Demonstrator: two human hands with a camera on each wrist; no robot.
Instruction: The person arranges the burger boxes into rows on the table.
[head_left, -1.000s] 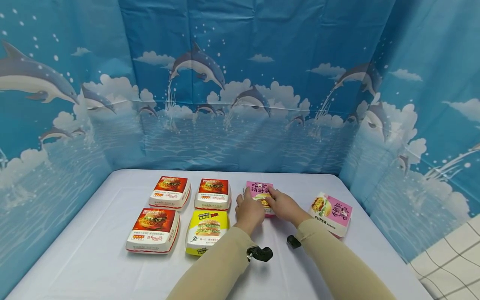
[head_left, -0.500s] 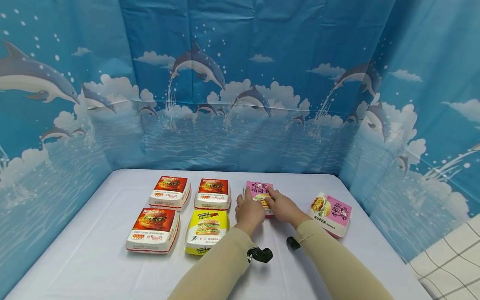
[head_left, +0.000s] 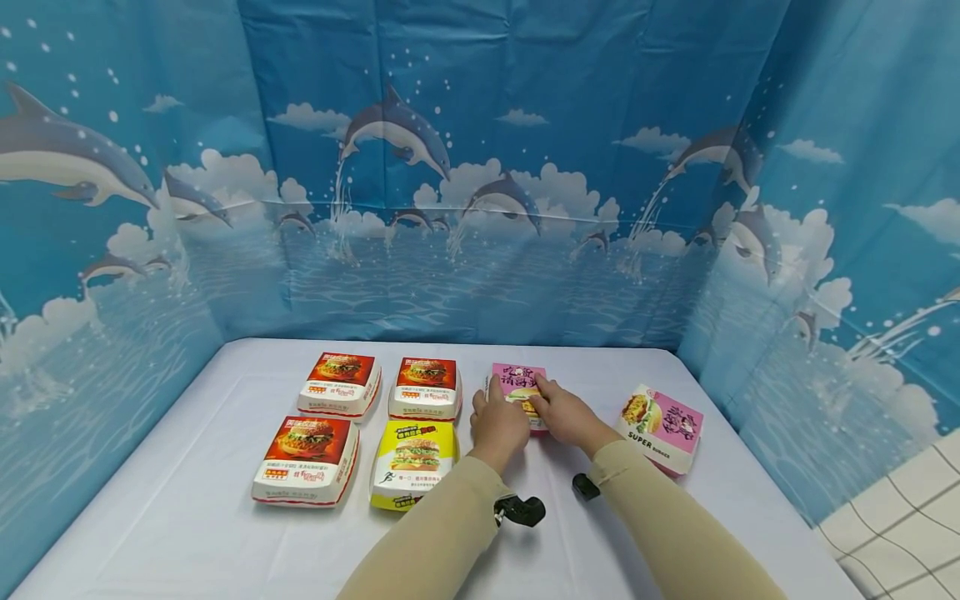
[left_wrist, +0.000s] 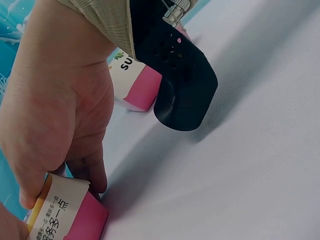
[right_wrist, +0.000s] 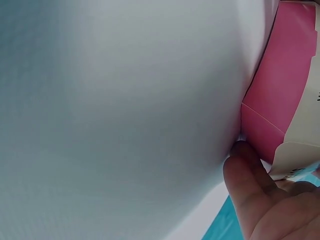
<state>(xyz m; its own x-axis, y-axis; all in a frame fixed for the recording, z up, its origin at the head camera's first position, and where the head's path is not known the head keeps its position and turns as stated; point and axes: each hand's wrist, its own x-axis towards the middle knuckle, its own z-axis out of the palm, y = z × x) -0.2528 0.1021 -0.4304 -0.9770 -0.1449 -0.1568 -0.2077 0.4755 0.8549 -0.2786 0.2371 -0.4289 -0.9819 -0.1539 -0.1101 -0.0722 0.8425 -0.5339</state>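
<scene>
- Left block: three red burger boxes, back left (head_left: 340,382), back middle (head_left: 425,386), front left (head_left: 306,459), plus yellow box (head_left: 414,462) front middle. Squared up in two rows on the white table (head_left: 187,533); looks sorted.
- Left hand (head_left: 498,427): fingers curled on the left edge of the pink burger box (head_left: 519,384); the left wrist view shows the thumb and fingers pinching its corner (left_wrist: 65,212).
- That box sits in the back row, just right of the back middle red box, flat on the table. My read: being nudged into line, nearly placed.
- Right hand (head_left: 567,414): on the same box's right side, fingers resting on top, a fingertip (right_wrist: 245,165) at its lower edge.
- Second pink box (head_left: 662,427): well apart to the right, skewed, untouched. Probably what's left, for the open front-row spot.
</scene>
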